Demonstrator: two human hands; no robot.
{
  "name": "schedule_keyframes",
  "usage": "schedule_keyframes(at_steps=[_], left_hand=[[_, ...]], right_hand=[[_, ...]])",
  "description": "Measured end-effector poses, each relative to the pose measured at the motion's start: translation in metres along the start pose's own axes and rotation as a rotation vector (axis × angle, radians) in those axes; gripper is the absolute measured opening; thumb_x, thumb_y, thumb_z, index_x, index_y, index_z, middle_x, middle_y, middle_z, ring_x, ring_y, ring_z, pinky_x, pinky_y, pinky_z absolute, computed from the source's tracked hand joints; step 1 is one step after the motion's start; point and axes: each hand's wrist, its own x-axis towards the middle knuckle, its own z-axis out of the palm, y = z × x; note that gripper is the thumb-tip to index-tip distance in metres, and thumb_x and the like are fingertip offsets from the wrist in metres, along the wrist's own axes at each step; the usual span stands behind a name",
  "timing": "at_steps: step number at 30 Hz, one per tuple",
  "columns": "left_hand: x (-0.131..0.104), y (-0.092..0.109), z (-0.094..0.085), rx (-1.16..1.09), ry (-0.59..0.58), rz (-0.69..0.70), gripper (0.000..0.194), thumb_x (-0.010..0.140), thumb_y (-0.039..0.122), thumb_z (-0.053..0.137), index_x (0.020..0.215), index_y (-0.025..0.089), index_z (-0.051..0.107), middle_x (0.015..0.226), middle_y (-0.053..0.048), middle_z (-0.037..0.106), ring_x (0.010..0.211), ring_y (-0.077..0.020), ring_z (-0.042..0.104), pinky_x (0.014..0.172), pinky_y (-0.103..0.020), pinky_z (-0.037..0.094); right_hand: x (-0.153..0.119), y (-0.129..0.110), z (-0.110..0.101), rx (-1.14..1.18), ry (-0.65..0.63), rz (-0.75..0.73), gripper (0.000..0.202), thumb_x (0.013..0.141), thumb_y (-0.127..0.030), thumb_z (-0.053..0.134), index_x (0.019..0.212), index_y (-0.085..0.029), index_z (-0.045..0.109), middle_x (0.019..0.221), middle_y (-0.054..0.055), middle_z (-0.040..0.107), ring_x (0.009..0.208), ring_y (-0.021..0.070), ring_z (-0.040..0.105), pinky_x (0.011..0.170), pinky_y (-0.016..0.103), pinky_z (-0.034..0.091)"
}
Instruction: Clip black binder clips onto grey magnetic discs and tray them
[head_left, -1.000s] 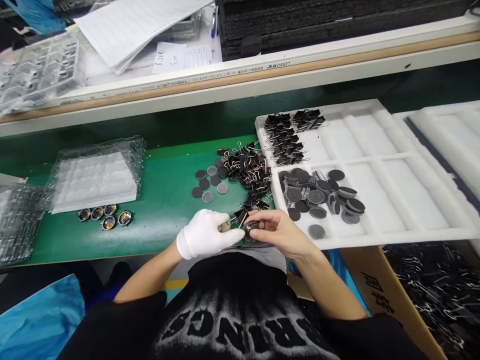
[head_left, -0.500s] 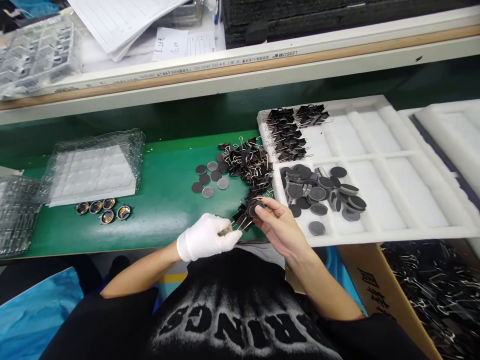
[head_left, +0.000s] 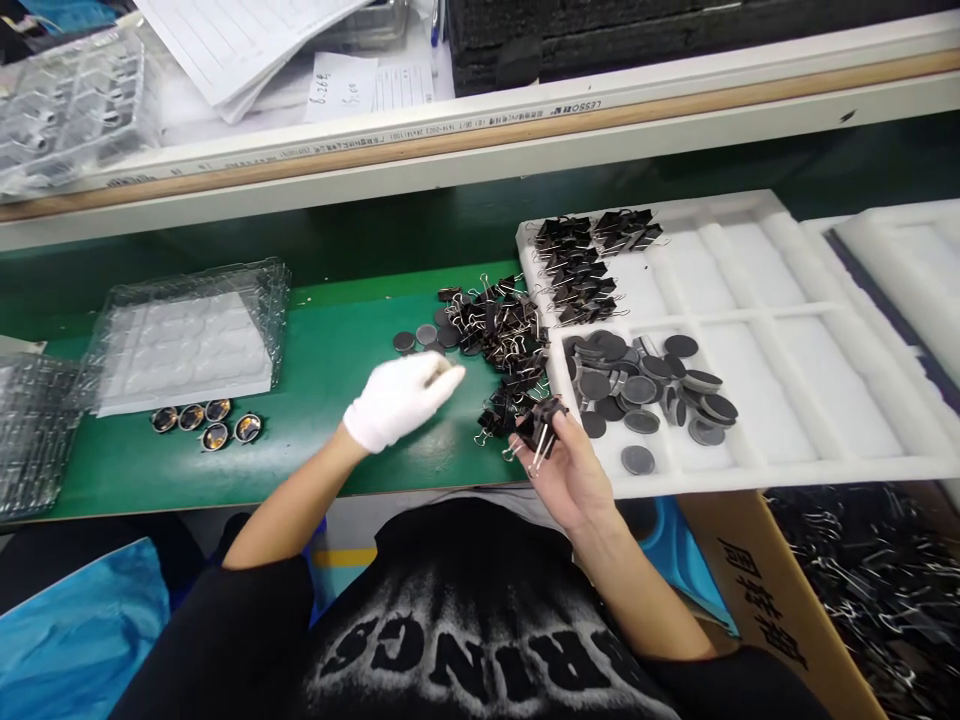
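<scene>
My left hand (head_left: 405, 398), in a white glove with bare fingertips, hovers over the green mat beside some dark round discs (head_left: 404, 342). Its fingers are bent together, and whether anything is between them is hidden. My bare right hand (head_left: 570, 470) grips black binder clips (head_left: 541, 428) with silver handles pointing down toward me. Just behind it lies a heap of binder clips (head_left: 514, 335) on the mat. To its right, a white foam tray (head_left: 795, 465) holds rows of clips (head_left: 574, 270) and a pile of grey-black discs (head_left: 637, 388).
Clear plastic trays (head_left: 187, 340) sit at the left, with several small round parts (head_left: 215, 435) in front. A white-edged shelf (head_left: 450, 150) spans the back. A cardboard box (head_left: 757, 570) beside black clips stands at the lower right.
My left hand has left the clips and moved up and left toward the loose discs. My right hand has shifted slightly right and down, holding the clips alone.
</scene>
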Motion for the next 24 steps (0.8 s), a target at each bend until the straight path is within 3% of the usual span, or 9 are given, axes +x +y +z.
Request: schedule_keyframes(at_steps=[2, 5, 7, 9, 13, 18, 22, 24], left_hand=[[0.028, -0.003, 0.006, 0.179, 0.128, -0.091, 0.042, 0.099, 0.057, 0.049, 0.088, 0.021, 0.067, 0.084, -0.003, 0.072, 0.077, -0.0203, 0.067, 0.067, -0.030, 0.040], [0.062, -0.005, 0.020, 0.253, 0.182, -0.118, 0.042, 0.095, 0.061, 0.054, 0.102, 0.021, 0.067, 0.093, -0.006, 0.073, 0.084, -0.0230, 0.068, 0.067, -0.030, 0.041], [0.074, -0.007, 0.026, 0.236, 0.193, -0.106, 0.039, 0.097, 0.057, 0.053, 0.104, 0.022, 0.066, 0.098, -0.007, 0.073, 0.086, -0.0222, 0.068, 0.068, -0.029, 0.041], [0.076, -0.012, 0.027, 0.196, 0.195, -0.067, 0.031, 0.100, 0.048, 0.051, 0.094, 0.021, 0.066, 0.093, -0.005, 0.072, 0.082, -0.0200, 0.066, 0.069, -0.029, 0.041], [0.052, -0.017, 0.022, 0.016, 0.287, 0.008, 0.028, 0.097, 0.037, 0.056, 0.075, 0.020, 0.062, 0.069, 0.000, 0.064, 0.067, -0.0148, 0.057, 0.067, -0.027, 0.040], [-0.013, 0.007, 0.021, -0.314, 0.506, -0.004, 0.031, 0.096, 0.040, 0.060, 0.073, 0.020, 0.064, 0.061, 0.003, 0.062, 0.057, -0.0105, 0.053, 0.061, -0.024, 0.042], [-0.052, 0.012, 0.012, -0.327, 0.314, 0.314, 0.035, 0.101, 0.028, 0.040, 0.081, 0.020, 0.067, 0.070, -0.001, 0.070, 0.063, -0.0122, 0.063, 0.066, -0.025, 0.046], [-0.059, 0.005, 0.005, -0.230, 0.227, 0.344, 0.035, 0.097, 0.025, 0.037, 0.074, 0.020, 0.063, 0.062, -0.001, 0.066, 0.056, -0.0127, 0.058, 0.060, -0.027, 0.042]], right_hand=[[-0.002, 0.002, 0.001, 0.050, -0.013, 0.020, 0.033, 0.069, -0.037, 0.093, 0.094, -0.029, 0.074, 0.092, -0.006, 0.075, 0.082, 0.0113, 0.069, 0.071, 0.024, 0.059], [-0.006, 0.007, 0.001, 0.066, -0.052, 0.040, 0.034, 0.069, -0.034, 0.093, 0.097, -0.031, 0.073, 0.087, -0.007, 0.072, 0.081, 0.0103, 0.067, 0.071, 0.022, 0.059], [-0.008, 0.010, 0.000, 0.038, -0.087, 0.049, 0.033, 0.070, -0.034, 0.092, 0.097, -0.031, 0.074, 0.086, -0.006, 0.071, 0.082, 0.0111, 0.066, 0.075, 0.024, 0.060], [-0.010, 0.012, -0.004, -0.017, -0.104, 0.071, 0.036, 0.070, -0.034, 0.092, 0.102, -0.031, 0.075, 0.088, -0.004, 0.072, 0.082, 0.0118, 0.066, 0.077, 0.026, 0.060], [-0.010, 0.014, -0.009, -0.152, -0.053, 0.082, 0.039, 0.065, -0.031, 0.095, 0.100, -0.029, 0.077, 0.095, -0.003, 0.076, 0.083, 0.0111, 0.067, 0.079, 0.023, 0.057], [-0.002, 0.022, 0.001, -0.290, -0.163, -0.026, 0.030, 0.069, -0.036, 0.092, 0.095, -0.028, 0.080, 0.133, 0.003, 0.072, 0.112, 0.0175, 0.068, 0.097, 0.029, 0.054], [0.002, 0.017, 0.009, -0.486, -0.275, -0.148, 0.027, 0.070, -0.034, 0.092, 0.092, -0.027, 0.079, 0.100, 0.002, 0.079, 0.096, 0.0183, 0.071, 0.092, 0.032, 0.056], [0.002, 0.010, 0.010, -0.587, -0.370, -0.169, 0.023, 0.072, -0.031, 0.090, 0.092, -0.027, 0.079, 0.095, 0.002, 0.078, 0.091, 0.0179, 0.072, 0.088, 0.032, 0.057]])
